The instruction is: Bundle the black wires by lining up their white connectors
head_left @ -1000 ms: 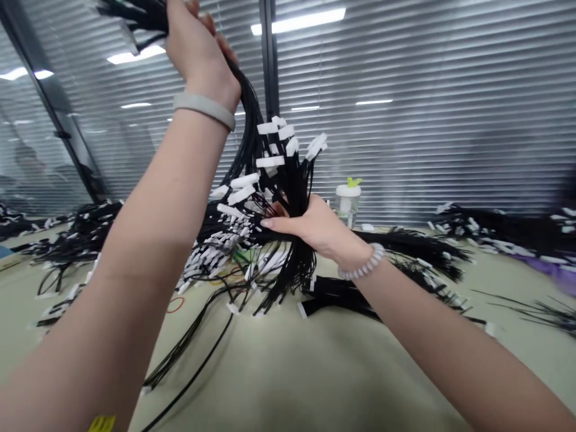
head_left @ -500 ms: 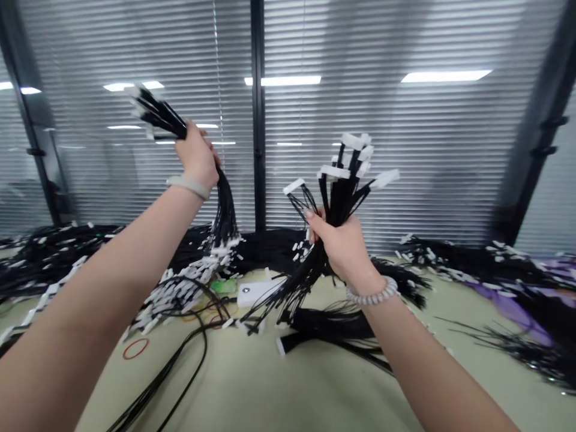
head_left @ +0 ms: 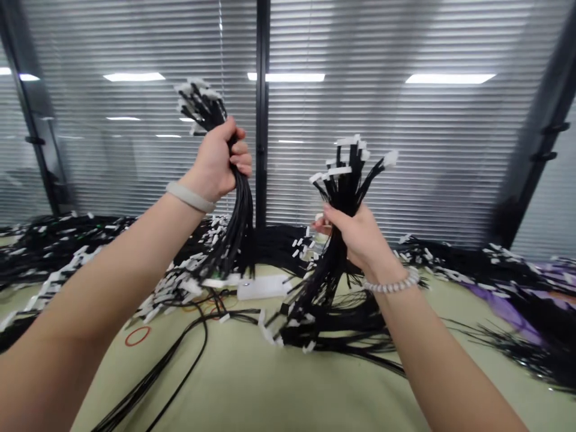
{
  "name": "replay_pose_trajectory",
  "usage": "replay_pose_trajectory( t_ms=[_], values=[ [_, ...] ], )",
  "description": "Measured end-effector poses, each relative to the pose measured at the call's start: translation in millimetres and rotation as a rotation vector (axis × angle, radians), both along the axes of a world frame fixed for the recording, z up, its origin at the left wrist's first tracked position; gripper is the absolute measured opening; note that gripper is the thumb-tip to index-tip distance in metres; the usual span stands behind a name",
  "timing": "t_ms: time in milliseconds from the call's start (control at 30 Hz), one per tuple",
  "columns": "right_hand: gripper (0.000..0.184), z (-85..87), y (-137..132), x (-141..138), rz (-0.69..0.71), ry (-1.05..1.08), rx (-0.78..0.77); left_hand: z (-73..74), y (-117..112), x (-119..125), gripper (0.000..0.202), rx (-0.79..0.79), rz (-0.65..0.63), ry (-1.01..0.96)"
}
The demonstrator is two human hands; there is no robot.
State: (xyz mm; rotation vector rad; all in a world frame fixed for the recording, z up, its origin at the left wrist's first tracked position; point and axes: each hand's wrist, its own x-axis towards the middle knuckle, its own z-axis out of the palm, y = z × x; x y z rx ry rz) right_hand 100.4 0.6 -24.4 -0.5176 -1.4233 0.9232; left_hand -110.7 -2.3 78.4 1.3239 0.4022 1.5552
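Raised at the left of centre, my left hand (head_left: 221,157) is closed around a bundle of black wires (head_left: 240,207) with white connectors fanning out above the fist. The lower lengths hang down towards the table. My right hand (head_left: 355,231) grips a second bundle of black cables (head_left: 344,189), its white connectors pointing up and outward. Below that hand the cables droop onto a black wire bunch (head_left: 346,324) on the table, where the two overlap. The fingers of my right hand are partly hidden behind its bundle.
Piles of black wire harnesses (head_left: 40,246) line the table's back edge. A white power strip (head_left: 263,287) lies in the middle. A red rubber band (head_left: 137,336) is on the greenish table (head_left: 252,384). Purple material (head_left: 508,315) shows under wires at right. Blinds (head_left: 405,120) stand behind.
My left hand has moved right with its bundle, which now stands more upright. My right hand's bundle has shifted slightly right, and its loose left connector has drawn in nearer the others.
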Motion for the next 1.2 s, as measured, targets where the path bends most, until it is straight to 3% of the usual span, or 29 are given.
replay_pose_trajectory(
  t_ms=[100, 267, 367, 500, 633, 767, 933, 1033, 1133, 1200],
  values=[
    [0.029, 2.2, -1.3, 0.2, 0.064, 0.035, -0.028, -12.7, -11.4, 7.8, 0.030, -0.088, -0.070, 0.210],
    [0.030, 2.6, -7.1, -5.3, 0.091, 0.112, -0.038, -60.6, -27.1, 44.6, 0.030, -0.220, -0.071, 0.529],
    [0.030, 1.2, -9.1, -10.3, 0.079, 0.167, -0.030, -84.5, -31.7, 68.3, 0.035, -0.117, -0.012, 0.644],
    [0.034, -1.4, -7.0, -15.1, 0.046, 0.204, -0.020, -101.3, -28.5, 84.7, 0.036, 0.061, 0.133, 0.695],
    [0.041, -2.8, -2.4, -16.4, 0.022, 0.236, 0.012, -104.2, -24.5, 88.3, 0.039, 0.167, 0.254, 0.761],
    [0.046, -3.3, -1.8, -15.9, 0.051, 0.223, 0.056, -93.8, -25.6, 85.9, 0.041, 0.230, 0.282, 0.849],
    [0.052, -3.9, -9.9, -16.7, 0.143, 0.113, 0.058, -73.7, -26.5, 73.6, 0.043, 0.248, 0.144, 1.089],
    [0.047, -1.9, -16.8, -17.2, 0.248, 0.058, 0.088, -69.5, -24.1, 66.4, 0.041, 0.247, 0.012, 1.234],
    [0.042, 0.4, -22.1, -19.1, 0.269, 0.024, 0.074, -73.4, -21.2, 64.7, 0.028, 0.219, -0.062, 1.195],
    [0.040, 0.3, -24.4, -21.7, 0.226, -0.004, 0.058, -77.3, -21.5, 67.3, 0.016, 0.112, -0.069, 1.037]
  ],
)
